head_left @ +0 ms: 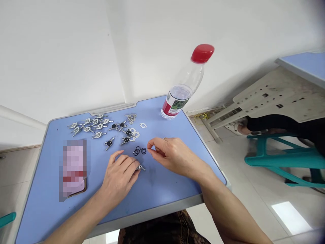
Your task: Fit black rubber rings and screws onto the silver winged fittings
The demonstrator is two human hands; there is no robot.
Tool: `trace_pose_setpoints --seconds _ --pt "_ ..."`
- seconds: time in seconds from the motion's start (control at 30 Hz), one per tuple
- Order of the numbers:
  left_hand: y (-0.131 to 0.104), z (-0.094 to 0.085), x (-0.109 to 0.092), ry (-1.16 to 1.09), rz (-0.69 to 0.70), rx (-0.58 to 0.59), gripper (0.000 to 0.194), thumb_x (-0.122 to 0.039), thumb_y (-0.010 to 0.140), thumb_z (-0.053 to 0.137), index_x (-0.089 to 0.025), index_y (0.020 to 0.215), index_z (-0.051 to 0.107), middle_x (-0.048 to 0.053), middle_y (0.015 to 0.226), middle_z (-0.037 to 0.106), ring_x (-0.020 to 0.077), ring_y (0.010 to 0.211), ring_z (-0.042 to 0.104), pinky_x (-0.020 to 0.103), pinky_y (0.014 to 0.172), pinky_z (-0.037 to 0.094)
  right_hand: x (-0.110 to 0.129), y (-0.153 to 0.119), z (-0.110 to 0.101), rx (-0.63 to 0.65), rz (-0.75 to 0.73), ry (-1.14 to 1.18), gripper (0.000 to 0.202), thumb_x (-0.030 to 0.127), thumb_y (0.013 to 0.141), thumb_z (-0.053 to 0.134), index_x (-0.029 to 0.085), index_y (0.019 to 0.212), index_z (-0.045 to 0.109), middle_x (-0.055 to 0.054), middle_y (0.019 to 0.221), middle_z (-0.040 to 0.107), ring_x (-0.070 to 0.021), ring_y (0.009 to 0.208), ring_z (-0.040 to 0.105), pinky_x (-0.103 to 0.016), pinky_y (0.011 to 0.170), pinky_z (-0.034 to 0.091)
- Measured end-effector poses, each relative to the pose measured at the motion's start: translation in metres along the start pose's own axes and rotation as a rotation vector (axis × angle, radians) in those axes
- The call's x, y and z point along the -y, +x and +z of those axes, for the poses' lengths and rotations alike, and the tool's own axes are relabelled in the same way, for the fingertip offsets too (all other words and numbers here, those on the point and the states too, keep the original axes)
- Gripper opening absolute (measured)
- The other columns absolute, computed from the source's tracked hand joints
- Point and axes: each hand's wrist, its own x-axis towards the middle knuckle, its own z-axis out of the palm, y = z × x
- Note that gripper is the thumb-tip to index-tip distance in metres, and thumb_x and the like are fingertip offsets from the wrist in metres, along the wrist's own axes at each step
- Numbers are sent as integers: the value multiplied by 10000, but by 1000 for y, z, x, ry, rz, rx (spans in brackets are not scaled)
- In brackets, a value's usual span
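Note:
My left hand (121,172) rests on the blue table, its fingers closed over a small metal valve part (140,167) whose stem pokes out to the right. Just right of the black rubber rings (137,151), my right hand (166,150) has thumb and index finger drawn close together; anything between them is too small to tell. Beyond the hands lie metal parts with black round centres (109,143), thin flat gaskets (143,125) and a small pile of flat metal pieces (130,117). Several more metal valve parts (99,135) are grouped at the back left.
A phone (74,167) lies at the left of the table (162,200). A water bottle (177,98) with a red cap stands at the back right corner. Right of the table are a teal stool (281,159), another desk (302,67) and a person's leg (271,125).

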Motion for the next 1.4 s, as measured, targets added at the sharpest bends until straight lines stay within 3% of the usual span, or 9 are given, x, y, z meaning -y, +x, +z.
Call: trace_pose_setpoints --seconds 0.23,0.67,0.97,1.23,1.4 --pt "-1 2 0 93 65 -32 96 -142 886 516 -188 917 593 -3 836 669 147 779 577 436 1011 353 0 1 1 13 -4 7 95 202 892 470 177 928 554 32 595 562 -104 514 465 -235 532 258" --pt "3 3 3 31 98 -31 90 -116 883 506 -150 918 582 12 801 629 153 778 560 438 1061 391 4 3 6 84 -63 68 92 190 886 483 184 899 573 49 553 500 -94 499 432 -232 527 255" --pt "3 6 6 -39 41 -19 62 -120 863 537 -157 888 579 14 820 621 165 811 556 461 1082 354 10 8 19 206 -116 112 74 189 881 509 183 873 582 46 542 525 -97 490 431 -226 528 269" --pt "5 4 6 -55 -75 15 49 -151 859 540 -178 848 579 -10 799 609 159 787 542 514 1096 251 9 7 26 205 -120 88 95 180 879 519 183 912 608 33 587 579 -99 520 492 -219 534 287" --pt "5 5 7 -73 -96 12 48 -163 853 541 -185 816 561 -19 782 592 155 784 541 497 1093 251 9 8 27 212 -140 67 113 175 884 503 179 919 610 21 608 593 -99 516 504 -217 532 291"
